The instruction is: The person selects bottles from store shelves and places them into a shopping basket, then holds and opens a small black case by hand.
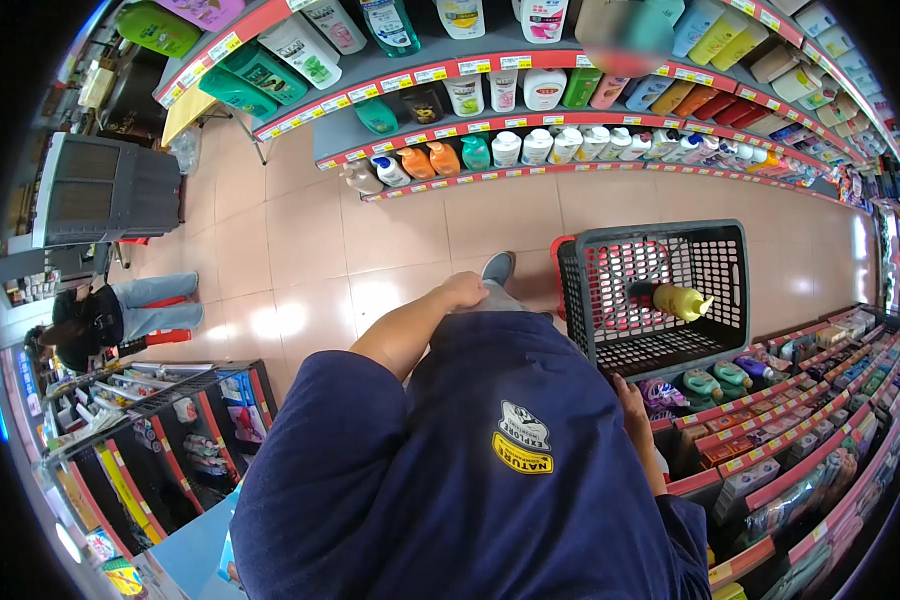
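My left hand (465, 291) is in front of my body by the grey shorts (498, 300). Its fingers look curled in, and whatever may be inside them is hidden. At the near corner of a black shopping basket (660, 355) is my right hand (630, 398), apparently closed on the basket's near edge, though its grip is partly covered. Inside the basket lies a yellow bottle (680, 301) on its side, with a pale nozzle. Red parts (562, 262) show at the basket's left side and through its holes.
Shelves of shampoo and lotion bottles (536, 148) curve across the far side. Lower product racks (760, 440) stand at the right, close to the basket. Another person (95, 312) is at the left beyond a display rack (160, 440). Pale tiles (400, 240) cover the floor.
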The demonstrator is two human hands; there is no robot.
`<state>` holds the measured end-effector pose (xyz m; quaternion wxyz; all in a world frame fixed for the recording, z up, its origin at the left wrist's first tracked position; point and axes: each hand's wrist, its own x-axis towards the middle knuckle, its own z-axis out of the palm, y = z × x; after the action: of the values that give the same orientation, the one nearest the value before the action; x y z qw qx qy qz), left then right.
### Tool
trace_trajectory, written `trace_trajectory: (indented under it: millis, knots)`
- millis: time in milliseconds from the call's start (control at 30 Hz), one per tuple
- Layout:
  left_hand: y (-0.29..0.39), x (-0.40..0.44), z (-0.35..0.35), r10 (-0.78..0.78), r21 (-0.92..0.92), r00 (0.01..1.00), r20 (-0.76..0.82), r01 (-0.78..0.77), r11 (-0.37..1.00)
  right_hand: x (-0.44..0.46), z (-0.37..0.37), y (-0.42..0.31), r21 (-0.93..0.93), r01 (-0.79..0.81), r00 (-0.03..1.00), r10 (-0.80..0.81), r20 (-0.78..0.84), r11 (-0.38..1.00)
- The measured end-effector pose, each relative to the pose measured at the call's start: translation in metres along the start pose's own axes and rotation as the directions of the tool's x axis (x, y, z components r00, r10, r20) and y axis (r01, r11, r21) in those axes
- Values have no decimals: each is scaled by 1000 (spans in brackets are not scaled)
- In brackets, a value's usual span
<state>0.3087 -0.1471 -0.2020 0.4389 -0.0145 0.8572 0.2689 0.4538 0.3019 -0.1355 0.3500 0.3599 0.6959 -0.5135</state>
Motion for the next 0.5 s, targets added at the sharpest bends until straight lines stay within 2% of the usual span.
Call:
trace_trajectory:
  millis: [33, 167, 267, 367, 433, 500]
  knots:
    - [0, 0, 1, 1, -1, 1000, -5, -1, 1000, 0, -1, 0, -2, -19, 1000, 19, 8, 1000]
    - [0, -3, 4, 11, -11, 998, -54, -11, 1000, 2, -2, 16, 12, 213, 976, -214, 52, 977]
    - [0, -5, 5, 4, -8, 998, -67, -5, 1000, -21, 1, 0, -5, 274, 961, -274, 46, 962]
    - [-6, 2, 9, 8, 19, 998, -65, -6, 1000, -18, 0, -7, -104, 208, 977, -202, 63, 973]
    - [-1, -4, 9, 11, 28, 994, -112, -8, 1000, 23, -15, 18, -259, 97, 995, -85, 57, 961]
    - [3, -10, 8, -16, -10, 984, -177, 14, 1000, 51, -34, 68, -340, 393, 919, -360, 160, 854]
